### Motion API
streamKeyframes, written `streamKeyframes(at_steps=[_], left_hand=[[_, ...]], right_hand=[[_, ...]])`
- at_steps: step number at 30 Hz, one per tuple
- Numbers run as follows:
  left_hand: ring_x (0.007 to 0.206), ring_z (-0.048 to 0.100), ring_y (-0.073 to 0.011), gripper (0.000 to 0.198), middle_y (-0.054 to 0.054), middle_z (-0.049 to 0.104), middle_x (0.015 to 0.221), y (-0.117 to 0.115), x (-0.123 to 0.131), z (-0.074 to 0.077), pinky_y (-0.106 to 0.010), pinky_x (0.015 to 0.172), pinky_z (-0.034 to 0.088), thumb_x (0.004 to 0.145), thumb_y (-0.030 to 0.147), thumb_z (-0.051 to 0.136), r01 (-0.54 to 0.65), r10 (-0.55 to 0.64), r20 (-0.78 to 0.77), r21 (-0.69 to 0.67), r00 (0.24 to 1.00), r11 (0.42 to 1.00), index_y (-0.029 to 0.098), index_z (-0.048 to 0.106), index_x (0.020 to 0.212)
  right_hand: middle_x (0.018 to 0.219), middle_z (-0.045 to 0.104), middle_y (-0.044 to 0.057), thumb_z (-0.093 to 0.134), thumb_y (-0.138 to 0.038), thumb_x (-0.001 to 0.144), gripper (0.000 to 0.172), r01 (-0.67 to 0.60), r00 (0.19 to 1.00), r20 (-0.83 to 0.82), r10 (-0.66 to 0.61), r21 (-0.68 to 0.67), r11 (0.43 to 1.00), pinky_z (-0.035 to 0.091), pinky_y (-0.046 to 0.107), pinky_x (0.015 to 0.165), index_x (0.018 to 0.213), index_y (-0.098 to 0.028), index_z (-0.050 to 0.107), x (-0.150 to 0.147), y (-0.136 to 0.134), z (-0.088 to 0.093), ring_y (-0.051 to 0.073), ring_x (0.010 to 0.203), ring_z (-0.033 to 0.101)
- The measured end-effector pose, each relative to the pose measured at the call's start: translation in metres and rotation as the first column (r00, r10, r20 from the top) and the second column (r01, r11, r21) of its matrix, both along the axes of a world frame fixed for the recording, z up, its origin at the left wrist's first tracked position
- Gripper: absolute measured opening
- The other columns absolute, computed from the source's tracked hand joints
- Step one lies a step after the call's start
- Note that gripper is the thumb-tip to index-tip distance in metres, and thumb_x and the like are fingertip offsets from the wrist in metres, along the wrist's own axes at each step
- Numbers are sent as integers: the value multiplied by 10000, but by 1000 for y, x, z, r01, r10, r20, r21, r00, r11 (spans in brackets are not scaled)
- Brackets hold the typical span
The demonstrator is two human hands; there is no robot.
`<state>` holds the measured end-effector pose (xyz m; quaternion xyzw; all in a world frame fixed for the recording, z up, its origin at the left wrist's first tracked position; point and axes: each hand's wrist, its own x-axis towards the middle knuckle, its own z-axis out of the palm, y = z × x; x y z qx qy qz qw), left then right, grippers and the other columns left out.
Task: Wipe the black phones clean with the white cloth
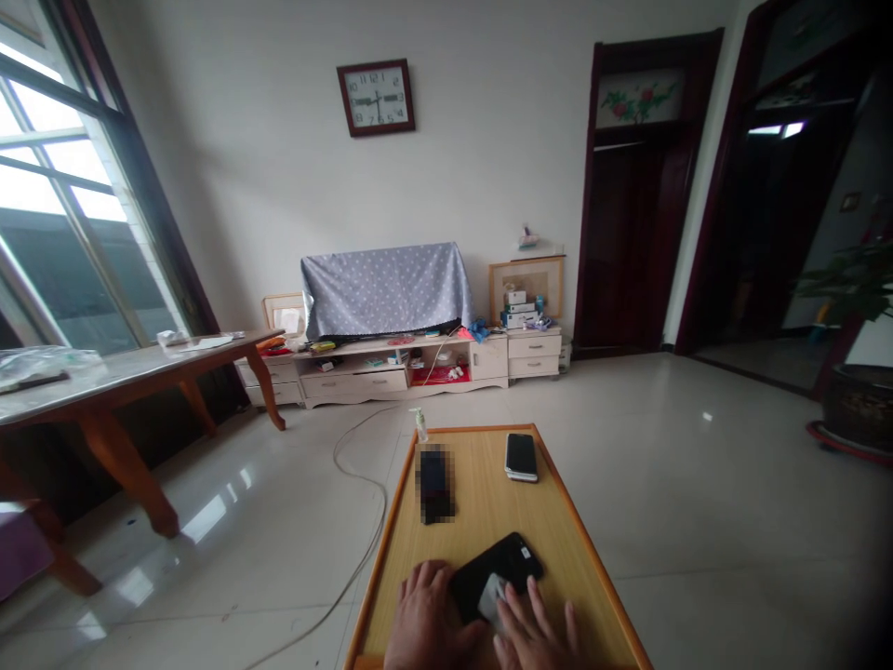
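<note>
A black smartphone [525, 555] lies slanted on the near part of a small wooden table [481, 502]. My left hand [427, 619] grips its lower left end, the thumb along the near edge. Fingers fairly spread, my right hand [534, 628] presses a small light grey cloth [491, 598] against the phone's upward-facing surface. Part of the cloth is hidden under those fingers. Farther up the table lies a dark, pixelated object [435, 484] at left. At right are what look like stacked phones [521, 456], the top one dark-faced.
A pump bottle [419, 425] stands at the table's far left corner. A cable [380, 502] snakes over the floor on the left. Beyond are a low white cabinet [363, 383] and a cloth-covered object [387, 288]. A larger table [132, 377] stands at left, a potted plant [858, 400] at right.
</note>
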<state>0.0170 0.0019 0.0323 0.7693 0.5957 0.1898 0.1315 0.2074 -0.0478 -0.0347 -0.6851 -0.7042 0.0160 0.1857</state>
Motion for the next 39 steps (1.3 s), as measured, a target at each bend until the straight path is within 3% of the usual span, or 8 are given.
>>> streamKeyframes(at_steps=[5,13,16,20,27,30,34,39], left_hand=[[1268,483,-271,677,-56,592,1355,-3,3,9,-349,1098,304,647,545,726,-1,-1,-59,-36,998,999,265,638,1257],[1260,491,-280,643,-76,607,1338,-3,0,6,-379,1091,320,709,604,676,4,-5,-20,-17,1000,1000,252,651,1246],[1270,480,-268,685,-51,596,1355,-2,-2,4,-356,1101,307,651,566,733,6,-7,-31,-34,999,999,272,639,1264],[1264,480,-269,671,-39,596,1349,-3,-2,6,-359,1103,292,635,535,730,-1,0,-36,-43,999,999,286,640,1252],[1251,491,-290,625,-66,609,1329,-2,-4,6,-378,1067,321,676,576,676,-7,6,-11,-56,1000,998,276,664,1224],[1267,483,-300,678,-71,594,1353,-1,-5,5,-382,1078,312,652,582,695,1,-4,-32,-74,999,997,278,649,1257],[1276,477,-309,743,-79,588,1361,-1,-8,4,-389,1086,303,623,596,721,14,-15,-21,-60,1000,998,274,636,1287],[1222,503,-292,671,-55,618,1306,4,-13,-9,-383,1040,327,618,593,738,26,-25,39,-30,999,999,295,662,1215]], right_hand=[[1541,428,-28,233,-633,991,569,74,996,-35,-79,-120,990,200,791,1128,1440,-391,487,50,12,37,379,1489,265],[1443,537,-40,372,-635,971,440,-69,997,-45,68,-18,997,170,775,1151,1316,-475,593,-14,-3,13,376,1396,442],[1503,473,-33,277,-649,987,516,-77,995,-78,69,-104,992,199,789,1129,1397,-447,516,9,5,27,373,1448,362],[1548,423,-22,224,-618,998,567,88,996,-15,-91,-127,988,178,785,1136,1437,-383,493,39,20,48,373,1504,230],[1440,548,-33,364,-646,966,450,-71,997,-6,71,-42,997,184,794,1131,1312,-476,596,-21,10,20,385,1396,442],[1492,494,-35,294,-641,983,486,-86,995,-63,78,-130,988,220,791,1117,1372,-475,534,-4,19,27,372,1442,376],[1548,427,-30,214,-601,1002,545,87,996,-2,-88,-148,985,194,808,1111,1425,-408,500,29,37,44,368,1504,228],[1508,463,-44,277,-673,971,515,-85,996,-48,79,-149,985,203,810,1109,1385,-480,515,-7,33,21,380,1445,362]])
